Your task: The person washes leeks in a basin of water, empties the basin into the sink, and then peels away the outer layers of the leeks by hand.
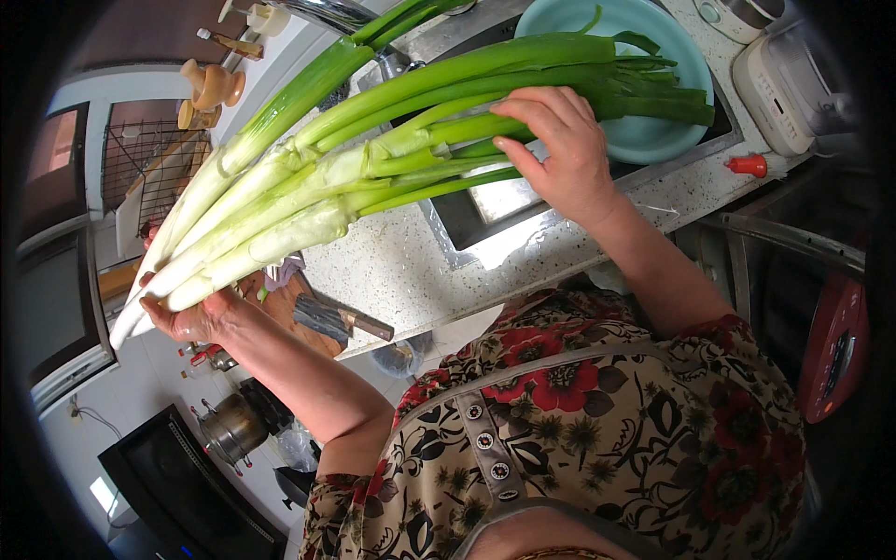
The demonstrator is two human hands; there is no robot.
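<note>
A bunch of several long green onions (336,161) stretches across the view, white ends at the lower left and green leaves at the upper right. My left hand (185,311) grips the white ends. My right hand (560,143) rests on the green leaves with curved fingers, thumb apart; whether it grips them is unclear. The cut leaf tips lie over a pale turquoise basin (672,42), which stands at the steel sink (724,136). One onion's leaves pass in front of the faucet (322,10).
A cleaver (339,318) lies on a wooden cutting board (283,308) at the counter's left end. The speckled counter (392,273) has wet patches near the sink. A red-handled brush (749,166) and a white appliance (773,91) are at right. A steel pot (234,427) stands at lower left.
</note>
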